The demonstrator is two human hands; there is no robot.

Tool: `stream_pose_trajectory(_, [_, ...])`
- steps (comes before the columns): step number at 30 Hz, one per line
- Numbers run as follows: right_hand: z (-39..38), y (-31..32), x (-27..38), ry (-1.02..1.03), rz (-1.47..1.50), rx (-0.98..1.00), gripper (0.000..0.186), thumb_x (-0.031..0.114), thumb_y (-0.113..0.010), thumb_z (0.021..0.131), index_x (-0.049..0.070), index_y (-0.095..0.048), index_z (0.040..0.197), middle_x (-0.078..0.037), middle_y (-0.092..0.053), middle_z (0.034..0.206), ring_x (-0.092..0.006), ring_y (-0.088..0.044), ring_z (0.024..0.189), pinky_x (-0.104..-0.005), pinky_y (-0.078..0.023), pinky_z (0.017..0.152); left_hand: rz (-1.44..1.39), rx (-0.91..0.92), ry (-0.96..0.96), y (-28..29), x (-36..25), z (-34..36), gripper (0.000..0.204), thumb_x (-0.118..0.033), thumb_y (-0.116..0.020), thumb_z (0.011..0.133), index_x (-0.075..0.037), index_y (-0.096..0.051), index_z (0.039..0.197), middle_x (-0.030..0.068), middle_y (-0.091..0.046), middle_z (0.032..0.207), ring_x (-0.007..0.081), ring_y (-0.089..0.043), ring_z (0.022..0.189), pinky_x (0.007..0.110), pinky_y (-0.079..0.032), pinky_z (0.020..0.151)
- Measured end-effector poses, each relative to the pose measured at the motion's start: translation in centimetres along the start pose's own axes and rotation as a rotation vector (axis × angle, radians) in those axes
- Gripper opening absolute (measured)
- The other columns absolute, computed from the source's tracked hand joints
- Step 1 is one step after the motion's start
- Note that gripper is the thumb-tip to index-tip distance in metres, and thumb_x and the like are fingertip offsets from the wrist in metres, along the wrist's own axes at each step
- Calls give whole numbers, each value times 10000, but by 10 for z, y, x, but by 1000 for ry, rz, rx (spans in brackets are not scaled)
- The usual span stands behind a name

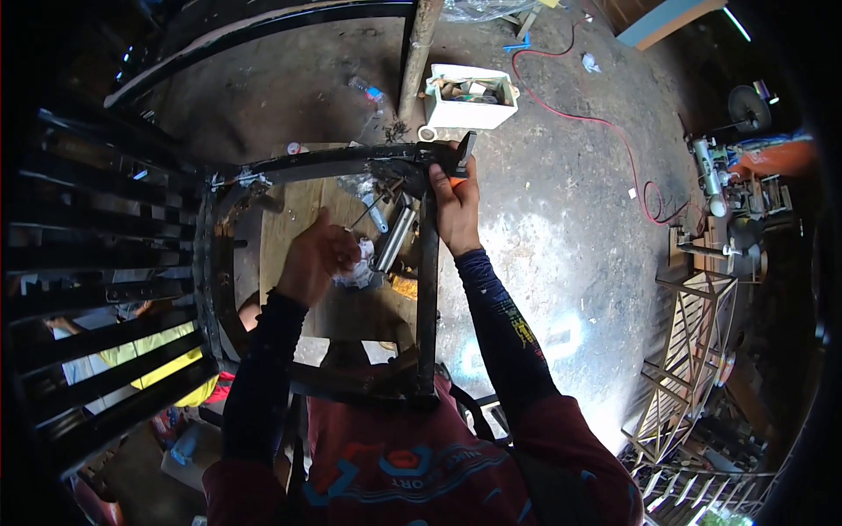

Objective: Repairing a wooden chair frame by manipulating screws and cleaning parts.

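In the head view, a black wooden frame (428, 289) stands before the person, above a wooden counter (338, 311). The right hand (457, 209) clasps its far right corner. The left hand (317, 252) is curled inside the frame, near a thin rod (365, 216); whether it grips this, I cannot tell. A silver tube (397, 237) lies close by.
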State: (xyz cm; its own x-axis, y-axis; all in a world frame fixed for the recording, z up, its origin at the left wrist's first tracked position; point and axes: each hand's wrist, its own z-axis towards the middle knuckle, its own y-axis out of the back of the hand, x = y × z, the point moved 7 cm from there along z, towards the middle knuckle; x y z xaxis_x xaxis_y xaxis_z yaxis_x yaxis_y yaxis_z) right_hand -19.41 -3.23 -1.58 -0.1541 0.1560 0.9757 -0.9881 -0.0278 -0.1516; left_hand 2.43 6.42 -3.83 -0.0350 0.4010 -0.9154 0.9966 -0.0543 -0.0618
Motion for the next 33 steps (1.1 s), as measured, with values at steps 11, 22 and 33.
stream_pose_trajectory(11, [-5,-4,-8,-55,101,-12,465,80,-559,1013,89,-375,1440,-61,-581,1230,-126,-564,1095,-265,-472,965,-1176,737,292,-38,22,-3,433,-372,-379,1064,-6,-609,1084,139,-641,889,214,-571,799,282,-514,585])
stream_pose_trajectory(22, [-8,-5,-9,-98,146,25,486,95,-560,1013,88,-349,1451,-74,-555,1299,-144,-555,1154,-287,-457,1009,-1096,935,598,-25,26,11,329,-328,-424,1057,-44,-503,910,60,-502,679,130,-420,606,217,-349,434])
stream_pose_trajectory(33, [-7,-7,-4,-114,137,16,452,86,-565,1009,37,-368,1413,-83,-590,1212,-138,-551,1083,-261,-452,954,-480,786,670,-13,12,16,266,-264,-519,1031,-44,-562,889,23,-491,680,89,-384,562,235,-300,470])
